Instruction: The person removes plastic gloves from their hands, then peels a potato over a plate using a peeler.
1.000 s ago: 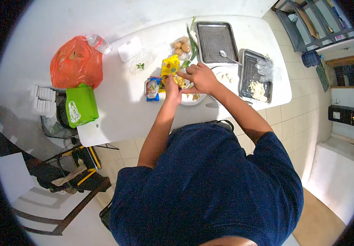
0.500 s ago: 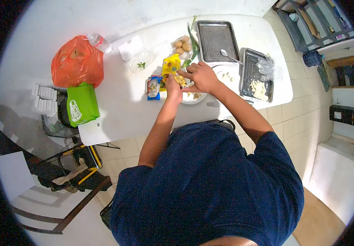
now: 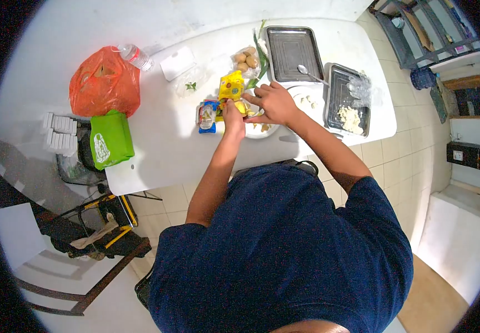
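My left hand [image 3: 233, 116] is closed around a pale yellow piece of food [image 3: 241, 107] that sticks out beside its fingertips; its exact kind is unclear. Beside it, my right hand [image 3: 273, 105] has thumb and index finger spread apart, their tips close to the piece. Under both hands sits a white plate [image 3: 262, 134] with small brownish and yellowish bits, partly covered by the hands. A yellow packet [image 3: 231, 85] lies just beyond my left hand. To its left is a blue packet [image 3: 208, 117].
Beyond the hands are a bag of brown round items [image 3: 246, 59], green stalks [image 3: 262, 66] and a dark tray [image 3: 292, 53]. To the right, another tray [image 3: 334, 102] holds crumbly pale food. A spoon [image 3: 311, 74] bridges both trays. An orange bag [image 3: 104, 83] stands left.
The yellow piece in my left hand now shows a smoother, paler side, and my hands have shifted slightly. Everything on the table stays put.
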Action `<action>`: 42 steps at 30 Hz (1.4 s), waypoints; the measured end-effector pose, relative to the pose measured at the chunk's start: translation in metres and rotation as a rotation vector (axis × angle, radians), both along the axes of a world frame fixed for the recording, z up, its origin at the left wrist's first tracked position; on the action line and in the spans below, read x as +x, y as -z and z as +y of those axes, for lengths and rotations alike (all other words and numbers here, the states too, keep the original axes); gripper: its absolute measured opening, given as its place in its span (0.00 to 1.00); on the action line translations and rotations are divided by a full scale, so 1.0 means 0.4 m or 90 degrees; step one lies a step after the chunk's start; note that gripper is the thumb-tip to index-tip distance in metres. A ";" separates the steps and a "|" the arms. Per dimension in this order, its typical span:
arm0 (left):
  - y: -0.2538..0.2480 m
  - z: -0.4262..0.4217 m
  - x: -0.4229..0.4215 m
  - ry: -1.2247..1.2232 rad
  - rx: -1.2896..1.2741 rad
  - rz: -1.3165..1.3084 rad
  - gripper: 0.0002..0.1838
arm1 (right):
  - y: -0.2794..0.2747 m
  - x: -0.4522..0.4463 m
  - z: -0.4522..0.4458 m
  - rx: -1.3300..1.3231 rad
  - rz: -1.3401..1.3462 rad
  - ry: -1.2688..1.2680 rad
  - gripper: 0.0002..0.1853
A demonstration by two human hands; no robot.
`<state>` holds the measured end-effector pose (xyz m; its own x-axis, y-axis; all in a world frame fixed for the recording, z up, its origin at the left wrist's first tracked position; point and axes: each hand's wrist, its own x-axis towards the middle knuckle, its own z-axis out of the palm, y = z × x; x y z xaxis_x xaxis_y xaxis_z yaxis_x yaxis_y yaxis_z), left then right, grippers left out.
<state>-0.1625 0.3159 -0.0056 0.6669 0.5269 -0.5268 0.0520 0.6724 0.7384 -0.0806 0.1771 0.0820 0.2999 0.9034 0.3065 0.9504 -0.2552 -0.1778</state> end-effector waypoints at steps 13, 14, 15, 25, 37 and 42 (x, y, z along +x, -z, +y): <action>0.018 0.011 -0.006 0.014 -0.005 -0.026 0.19 | 0.029 0.015 -0.011 0.027 0.002 -0.014 0.37; 0.027 0.012 -0.007 0.017 -0.003 -0.037 0.19 | 0.034 0.015 -0.012 0.032 0.006 -0.014 0.38; 0.032 0.013 -0.009 0.020 -0.002 -0.047 0.18 | 0.037 0.014 -0.013 0.035 0.011 -0.015 0.38; 0.048 0.012 -0.023 0.098 -0.009 -0.009 0.18 | 0.068 0.016 -0.033 -0.040 0.095 0.008 0.41; -0.013 0.071 -0.038 0.216 -0.058 0.035 0.22 | 0.073 0.007 -0.056 -0.027 0.152 0.089 0.42; 0.010 0.062 -0.034 0.171 -0.148 -0.006 0.20 | 0.044 -0.001 -0.039 0.017 0.086 0.042 0.40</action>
<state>-0.1760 0.3409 -0.0095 0.7706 0.1990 -0.6054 0.2434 0.7860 0.5682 -0.0809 0.1615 0.0642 0.3982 0.8727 0.2826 0.8989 -0.3099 -0.3096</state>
